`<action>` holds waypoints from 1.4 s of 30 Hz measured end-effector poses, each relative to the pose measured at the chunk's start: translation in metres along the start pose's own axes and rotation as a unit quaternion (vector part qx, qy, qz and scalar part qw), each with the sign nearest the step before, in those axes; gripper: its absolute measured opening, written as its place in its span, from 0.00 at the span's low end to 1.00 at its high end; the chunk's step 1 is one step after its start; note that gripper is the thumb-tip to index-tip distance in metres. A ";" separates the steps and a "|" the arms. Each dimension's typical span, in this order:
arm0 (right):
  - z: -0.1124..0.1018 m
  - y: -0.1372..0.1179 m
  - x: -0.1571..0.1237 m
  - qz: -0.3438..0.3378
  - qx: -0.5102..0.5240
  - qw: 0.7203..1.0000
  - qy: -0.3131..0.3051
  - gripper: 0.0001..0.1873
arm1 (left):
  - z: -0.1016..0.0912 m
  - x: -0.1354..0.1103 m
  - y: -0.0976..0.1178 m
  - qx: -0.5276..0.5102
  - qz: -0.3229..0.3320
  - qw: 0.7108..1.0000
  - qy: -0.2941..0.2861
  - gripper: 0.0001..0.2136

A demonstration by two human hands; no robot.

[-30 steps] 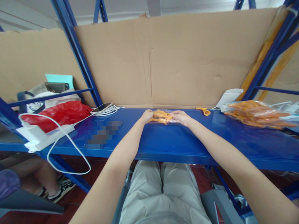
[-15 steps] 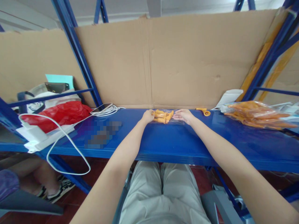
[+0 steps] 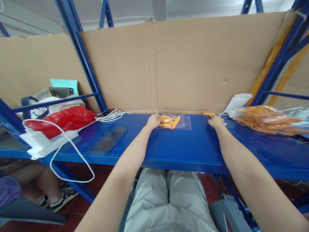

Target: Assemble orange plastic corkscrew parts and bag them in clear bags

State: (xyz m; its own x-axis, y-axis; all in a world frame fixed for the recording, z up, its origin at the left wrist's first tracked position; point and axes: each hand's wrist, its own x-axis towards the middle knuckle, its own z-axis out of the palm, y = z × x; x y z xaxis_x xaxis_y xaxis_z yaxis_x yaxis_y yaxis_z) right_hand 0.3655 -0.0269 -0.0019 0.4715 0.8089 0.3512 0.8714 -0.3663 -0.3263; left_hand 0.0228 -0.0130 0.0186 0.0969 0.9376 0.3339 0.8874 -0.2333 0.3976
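Note:
My left hand [image 3: 153, 121] is closed on the left end of a clear plastic bag [image 3: 185, 123], which lies on the blue shelf [image 3: 178, 148]. Inside the bag are several orange plastic pieces [image 3: 170, 121], some with a curved end. Farther right, my right hand [image 3: 216, 122] grips a loose orange plastic piece [image 3: 208, 114] at the back of the shelf. Its straight stem shows to the left of the fingers, and the hand covers its round end. The outer fingers of this hand are partly spread.
A larger bag of orange pieces [image 3: 267, 119] lies at the right. On the left are a white power strip [image 3: 45, 145] with a looping cable, a red bag [image 3: 60, 122] and coiled white cable [image 3: 112, 115]. Cardboard [image 3: 193, 64] backs the shelf. Another person's legs [image 3: 41, 183] show below left.
My right hand has left the small bag and moved right to the loose orange piece, covering its round end. My left hand keeps its hold on the bag.

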 end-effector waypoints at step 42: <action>-0.055 -0.089 -0.050 -0.305 -0.102 0.943 -0.092 0.14 | 0.011 0.008 -0.013 -0.059 -0.039 0.997 -0.021 0.21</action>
State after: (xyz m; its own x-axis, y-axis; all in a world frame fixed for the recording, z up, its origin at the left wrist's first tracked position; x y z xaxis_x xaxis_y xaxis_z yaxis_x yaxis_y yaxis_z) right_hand 0.2720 -0.0606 0.0580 -0.1398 0.9568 0.2550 0.9896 0.1261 0.0693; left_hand 0.0170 0.0008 0.0068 0.0506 0.9636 0.2626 0.8339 -0.1854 0.5198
